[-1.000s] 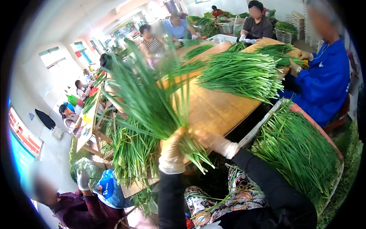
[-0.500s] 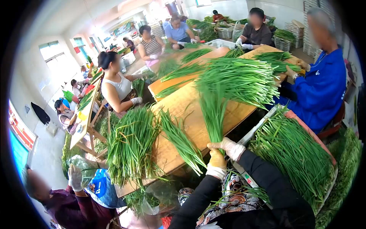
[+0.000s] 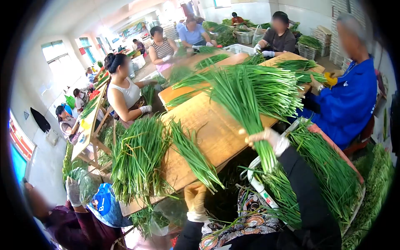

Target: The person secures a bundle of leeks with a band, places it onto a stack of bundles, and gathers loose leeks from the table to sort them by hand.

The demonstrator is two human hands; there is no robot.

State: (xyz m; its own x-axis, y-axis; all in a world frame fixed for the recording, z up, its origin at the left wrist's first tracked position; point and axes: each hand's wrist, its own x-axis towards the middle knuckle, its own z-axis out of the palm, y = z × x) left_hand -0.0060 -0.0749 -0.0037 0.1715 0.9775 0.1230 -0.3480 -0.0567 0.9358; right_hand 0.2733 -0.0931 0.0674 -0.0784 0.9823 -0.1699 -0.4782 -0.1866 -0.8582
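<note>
My right hand (image 3: pixel 266 139), in a pale glove, is closed around a bunch of garlic chives (image 3: pixel 239 98). The leaves point up and away over the table, and the pale stalk ends hang below the hand, above a crate. My left hand (image 3: pixel 195 199), in a yellowish glove, is at the table's near edge with its fingers curled and nothing visible in them. Just beyond it, a small bunch of chives (image 3: pixel 193 156) lies on the wooden table (image 3: pixel 221 133). A thick pile (image 3: pixel 137 160) is left of that, and a large stack (image 3: pixel 277 87) is on the far side.
A crate (image 3: pixel 320 135) full of chives stands at my right. A person in blue (image 3: pixel 350 100) sits beyond it. Another person in a white top (image 3: pixel 125 93) works across the table at left. A person in a maroon sleeve (image 3: pixel 85 225) is at lower left. Several others work farther back.
My left hand has come off the held chives and moved left and down to the table edge. My right hand has lifted the bunch up and to the right, tilting its leaves leftward.
</note>
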